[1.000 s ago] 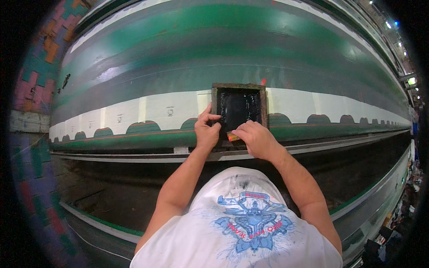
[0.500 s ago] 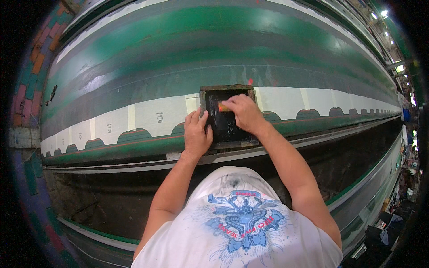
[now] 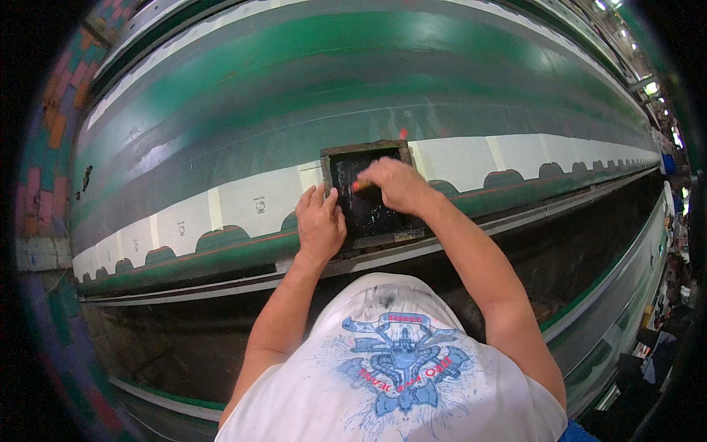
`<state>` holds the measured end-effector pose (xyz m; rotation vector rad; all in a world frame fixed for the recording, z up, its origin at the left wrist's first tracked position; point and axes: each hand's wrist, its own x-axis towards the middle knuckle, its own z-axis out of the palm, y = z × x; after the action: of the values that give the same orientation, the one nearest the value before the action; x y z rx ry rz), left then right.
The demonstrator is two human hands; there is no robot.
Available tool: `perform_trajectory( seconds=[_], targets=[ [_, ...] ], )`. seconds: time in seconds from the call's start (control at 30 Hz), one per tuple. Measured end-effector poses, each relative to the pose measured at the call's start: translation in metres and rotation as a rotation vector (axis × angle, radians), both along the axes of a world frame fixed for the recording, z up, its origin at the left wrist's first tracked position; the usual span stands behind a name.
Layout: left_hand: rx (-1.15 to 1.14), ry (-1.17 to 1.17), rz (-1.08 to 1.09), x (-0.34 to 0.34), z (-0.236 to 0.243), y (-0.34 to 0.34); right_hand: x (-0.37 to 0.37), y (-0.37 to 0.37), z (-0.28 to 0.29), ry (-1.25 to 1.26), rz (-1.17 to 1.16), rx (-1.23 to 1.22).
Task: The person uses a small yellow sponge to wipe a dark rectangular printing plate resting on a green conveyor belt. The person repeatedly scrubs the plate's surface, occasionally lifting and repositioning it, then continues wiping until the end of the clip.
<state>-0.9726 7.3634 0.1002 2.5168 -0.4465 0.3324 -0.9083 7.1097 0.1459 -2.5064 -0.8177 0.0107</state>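
A small printing screen in a wooden frame [image 3: 328, 168] lies over the strip of white pieces, its inner mesh dark with wet black ink [image 3: 368, 215]. Between the fingers of my right hand [image 3: 398, 186] is a small red-and-yellow squeegee [image 3: 359, 186], partly hidden by the hand and slightly blurred. It is over the upper left part of the mesh. My left hand [image 3: 320, 225] rests along the frame's left side, fingers stretched out and a little apart. Left of the frame, some white pieces [image 3: 239, 202] carry a small dark printed figure.
A long green-and-grey table [image 3: 309, 81] curves across the view. Along its near edge run a green strip with rounded dark shapes [image 3: 221, 237] and a pale rail [image 3: 177, 295]. Behind me stands another long table [image 3: 600, 353]. Colored bricks [image 3: 55, 129] line the far left.
My right hand has drawn the squeegee slightly nearer across the mesh. My left hand stays by the frame's left side. The whole view has shifted and tilted a little.
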Motion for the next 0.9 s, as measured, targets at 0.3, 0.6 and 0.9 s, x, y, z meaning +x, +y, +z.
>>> perform_trajectory(
  seconds=[0.3, 0.6, 0.9],
  targets=[
    [-0.171, -0.018, 0.035, -0.005, -0.023, -0.005, -0.043, 0.018, -0.008, -0.141, -0.095, 0.014],
    [-0.517, 0.149, 0.148, -0.009, -0.038, -0.015, -0.107, 0.02, 0.011, -0.01, -0.059, 0.042],
    [-0.631, 0.085, 0.113, -0.011, -0.021, -0.047, -0.121, -0.034, -0.001, 0.006, -0.188, 0.368]
  ],
)
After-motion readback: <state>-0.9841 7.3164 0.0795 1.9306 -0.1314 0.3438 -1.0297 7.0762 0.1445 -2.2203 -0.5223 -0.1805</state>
